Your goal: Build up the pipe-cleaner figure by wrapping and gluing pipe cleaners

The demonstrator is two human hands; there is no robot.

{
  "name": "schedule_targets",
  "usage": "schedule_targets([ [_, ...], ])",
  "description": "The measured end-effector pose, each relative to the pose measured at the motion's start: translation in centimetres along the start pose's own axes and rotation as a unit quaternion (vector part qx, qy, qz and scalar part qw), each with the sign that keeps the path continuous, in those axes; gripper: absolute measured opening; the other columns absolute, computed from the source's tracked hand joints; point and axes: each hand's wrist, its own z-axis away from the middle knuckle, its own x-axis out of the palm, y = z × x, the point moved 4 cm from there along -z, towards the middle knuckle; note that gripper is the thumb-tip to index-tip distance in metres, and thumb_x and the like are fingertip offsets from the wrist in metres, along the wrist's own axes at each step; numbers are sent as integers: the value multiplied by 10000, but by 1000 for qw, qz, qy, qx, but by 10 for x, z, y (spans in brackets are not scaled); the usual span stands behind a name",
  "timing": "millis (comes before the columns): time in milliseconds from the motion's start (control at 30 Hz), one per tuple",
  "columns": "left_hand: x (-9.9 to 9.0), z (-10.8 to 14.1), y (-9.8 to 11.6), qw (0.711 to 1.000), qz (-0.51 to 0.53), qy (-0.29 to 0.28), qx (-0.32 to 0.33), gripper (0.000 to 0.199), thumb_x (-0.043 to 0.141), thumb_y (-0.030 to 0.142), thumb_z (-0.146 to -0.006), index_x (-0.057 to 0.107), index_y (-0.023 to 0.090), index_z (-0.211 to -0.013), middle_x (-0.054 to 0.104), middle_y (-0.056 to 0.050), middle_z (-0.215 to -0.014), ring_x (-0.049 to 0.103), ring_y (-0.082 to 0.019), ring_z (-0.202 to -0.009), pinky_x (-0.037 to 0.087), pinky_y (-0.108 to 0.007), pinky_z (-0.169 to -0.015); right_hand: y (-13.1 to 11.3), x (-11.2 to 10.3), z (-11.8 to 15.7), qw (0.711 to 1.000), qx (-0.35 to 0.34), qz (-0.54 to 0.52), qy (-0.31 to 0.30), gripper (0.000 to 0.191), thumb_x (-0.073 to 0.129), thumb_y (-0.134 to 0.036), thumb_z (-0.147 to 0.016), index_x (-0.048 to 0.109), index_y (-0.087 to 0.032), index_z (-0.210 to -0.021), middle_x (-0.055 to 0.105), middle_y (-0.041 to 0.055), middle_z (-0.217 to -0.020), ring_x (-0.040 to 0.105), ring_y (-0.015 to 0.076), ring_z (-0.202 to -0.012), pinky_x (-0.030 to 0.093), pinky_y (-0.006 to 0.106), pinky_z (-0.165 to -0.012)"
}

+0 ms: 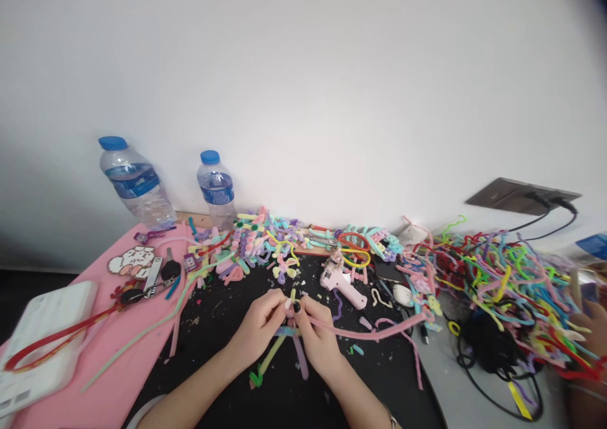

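I pinch small, multicoloured fuzzy-stem piece (286,332) at view's six o'clock between fingertips (297,306) of left hand (263,318) and right hand (317,334), likely for steadiness; pale-pink plastic glue gun (348,290) lies at hands' one o'clock, presumably handy.

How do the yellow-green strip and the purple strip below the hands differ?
The yellow-green strip slants toward the lower left, the purple strip toward the lower right. The yellow-green strip has bright green at its lower end; the purple strip is one colour to its tip. Both are slender.

Head view, near, facing wall (303,100), angled down
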Motion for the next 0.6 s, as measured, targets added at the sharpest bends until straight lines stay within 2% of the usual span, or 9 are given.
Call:
schedule_targets([
  [167, 5, 1, -10, 990, 117, -14, -74, 365, 388, 438, -929, 331, 193, -664, 254, 61, -637, 263, -85, -517, 231, -210, -468, 3, -3, 0, 1000, 1, 0, 15, 364, 397, -301, -941, 371, -196, -593, 365, -43, -578, 348, 107, -546, 286, 246, -520],
  [267, 7, 2, -13, 986, 145, -25, -82, 363, 406, 447, -922, 345, 191, -672, 238, 67, -632, 249, -77, -501, 216, -204, -454, 3, -2, 0, 1000, -3, 6, 12, 358, 394, -303, -941, 370, -198, -599, 367, -42, -580, 346, 108, -545, 287, 248, -518],
  [400, 4, 1, -11, 992, 107, -9, -66, 346, 418, 413, -924, 384, 181, -670, 283, 61, -614, 272, -83, -515, 243, -205, -473, 2, -2, 1, 1000, -8, 18, 13, 349, 390, -292, -939, 383, -197, -603, 389, -38, -579, 356, 109, -544, 292, 247, -521],
  [600, -1, -1, 0, 1000, -25, 16, -8, 319, 409, 319, -928, 399, 174, -644, 367, 31, -651, 352, -111, -590, 291, -224, -545, 4, -2, 1, 999, -16, 38, 10, 335, 387, -264, -940, 395, -195, -612, 399, -34, -583, 371, 111, -550, 293, 250, -531],
])
